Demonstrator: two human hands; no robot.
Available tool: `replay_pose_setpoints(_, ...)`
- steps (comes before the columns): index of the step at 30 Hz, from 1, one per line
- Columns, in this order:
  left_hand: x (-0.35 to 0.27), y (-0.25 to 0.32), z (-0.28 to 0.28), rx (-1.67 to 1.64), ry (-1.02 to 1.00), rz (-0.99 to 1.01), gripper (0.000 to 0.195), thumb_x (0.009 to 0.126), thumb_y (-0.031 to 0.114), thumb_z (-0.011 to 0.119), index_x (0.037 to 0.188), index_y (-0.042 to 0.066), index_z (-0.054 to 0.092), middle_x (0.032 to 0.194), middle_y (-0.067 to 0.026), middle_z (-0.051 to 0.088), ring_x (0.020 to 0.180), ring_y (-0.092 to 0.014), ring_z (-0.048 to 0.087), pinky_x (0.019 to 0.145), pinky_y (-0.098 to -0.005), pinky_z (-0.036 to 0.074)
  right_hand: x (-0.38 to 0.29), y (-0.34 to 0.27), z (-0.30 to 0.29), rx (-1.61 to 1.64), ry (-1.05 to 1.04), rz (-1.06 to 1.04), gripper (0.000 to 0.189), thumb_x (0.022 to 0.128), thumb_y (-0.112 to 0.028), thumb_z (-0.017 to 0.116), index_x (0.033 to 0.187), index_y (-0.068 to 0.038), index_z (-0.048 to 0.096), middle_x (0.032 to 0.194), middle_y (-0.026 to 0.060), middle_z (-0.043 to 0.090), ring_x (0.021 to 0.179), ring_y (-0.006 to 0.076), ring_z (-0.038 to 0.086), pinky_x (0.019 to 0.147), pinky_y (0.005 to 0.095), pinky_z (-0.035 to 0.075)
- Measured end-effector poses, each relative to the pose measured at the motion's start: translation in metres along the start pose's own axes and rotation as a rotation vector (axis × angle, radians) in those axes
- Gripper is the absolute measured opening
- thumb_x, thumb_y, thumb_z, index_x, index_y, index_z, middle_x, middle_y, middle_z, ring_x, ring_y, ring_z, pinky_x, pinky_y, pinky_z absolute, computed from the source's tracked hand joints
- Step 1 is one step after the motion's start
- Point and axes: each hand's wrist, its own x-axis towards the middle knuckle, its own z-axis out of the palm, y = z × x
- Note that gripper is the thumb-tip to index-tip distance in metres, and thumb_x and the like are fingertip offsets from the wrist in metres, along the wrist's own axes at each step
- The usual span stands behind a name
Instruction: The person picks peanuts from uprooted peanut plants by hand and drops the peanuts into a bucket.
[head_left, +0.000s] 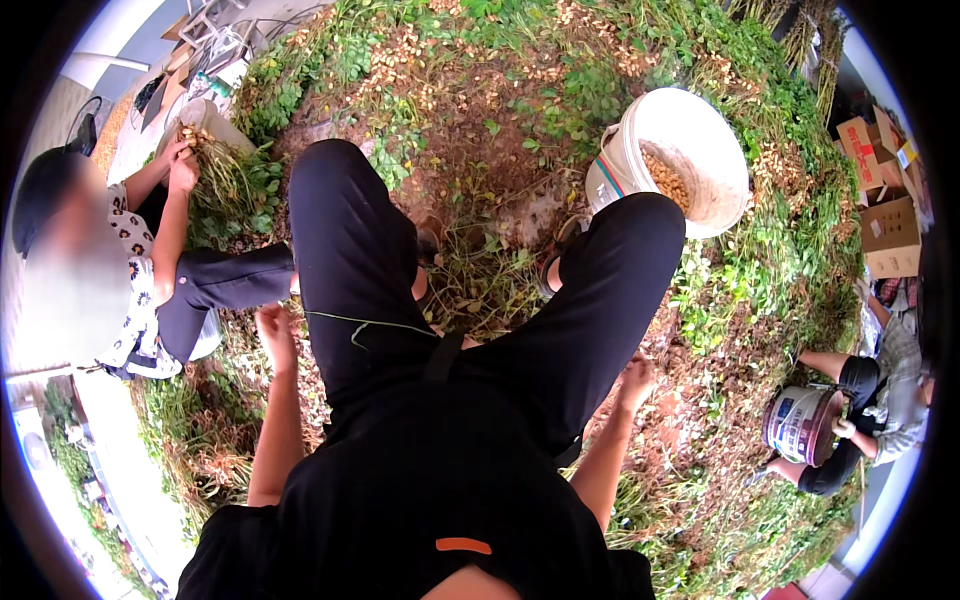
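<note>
My left hand (275, 330) hangs beside my left thigh, low over the plant litter; its fingers look partly curled, and whether they hold anything is unclear. On the other side, my right hand (637, 381) is next to my right thigh, its fingers bent and partly hidden. A white plastic bucket (616, 166) with peanuts (664, 178) in it stands tilted by my right knee. A thin green stem (367, 319) lies across my left thigh. Pulled peanut plants (405, 82), many with pods on them, cover the ground ahead.
At the left sits a person holding a bunch of peanut plants (225, 176) by a pale bucket (214, 124). Another person sits at the far right with a labelled bucket (802, 425). Cardboard boxes (891, 232) stand at the right edge. Metal frames (214, 30) are at the upper left.
</note>
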Motion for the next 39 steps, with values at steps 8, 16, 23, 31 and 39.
replay_pose_setpoints(8,0.142,0.239,0.108,-0.297,0.045,0.653,0.011,0.098,0.006,0.059,0.106,0.002,0.052,0.097,-0.0063,0.061,0.089,-0.016,0.065,0.085,-0.0317,0.056,0.000,-0.314,-0.040,0.329,0.240,-0.750,0.018,0.103,-0.009,0.044,0.107,-0.009,0.062,0.087,-0.0014,0.061,0.064,0.0060,0.041,0.060,0.0236,0.036)
replay_pose_setpoints(16,0.197,0.342,0.274,-0.426,-0.452,0.666,0.011,0.100,0.008,0.052,0.111,0.009,0.055,0.106,-0.0067,0.062,0.088,-0.013,0.063,0.084,-0.0323,0.055,0.032,-0.405,0.233,-0.015,-0.864,-0.846,0.020,0.098,-0.015,0.055,0.112,-0.004,0.064,0.091,0.0119,0.069,0.081,0.0208,0.068,0.076,0.0301,0.051)
replay_pose_setpoints(23,0.178,0.347,0.248,0.062,-0.445,0.704,0.022,0.102,0.009,0.048,0.113,-0.005,0.061,0.107,-0.0150,0.066,0.093,-0.021,0.068,0.085,-0.0317,0.054,0.044,-0.279,0.491,-0.698,-1.163,-0.608,0.023,0.101,-0.011,0.048,0.116,-0.006,0.064,0.117,0.0144,0.062,0.101,0.0316,0.061,0.086,0.0464,0.053)
replay_pose_setpoints(31,0.193,0.317,0.228,0.585,-0.452,0.756,0.035,0.105,0.010,0.032,0.121,-0.005,0.059,0.106,-0.0180,0.066,0.090,-0.022,0.067,0.088,-0.0352,0.054,0.027,-0.180,0.562,-0.909,-1.019,-0.899,0.012,0.095,-0.003,0.054,0.105,-0.001,0.060,0.125,0.0206,0.054,0.108,0.0334,0.058,0.080,0.0412,0.057)
replay_pose_setpoints(39,0.191,0.327,0.233,0.503,-0.507,0.728,0.027,0.102,0.012,0.038,0.112,-0.004,0.057,0.095,-0.0165,0.064,0.085,-0.024,0.065,0.082,-0.0369,0.054,0.053,-0.233,0.499,-0.616,-0.895,-0.548,0.041,0.100,-0.018,0.046,0.138,-0.003,0.047,0.125,0.0195,0.060,0.091,0.0310,0.065,0.077,0.0436,0.054)
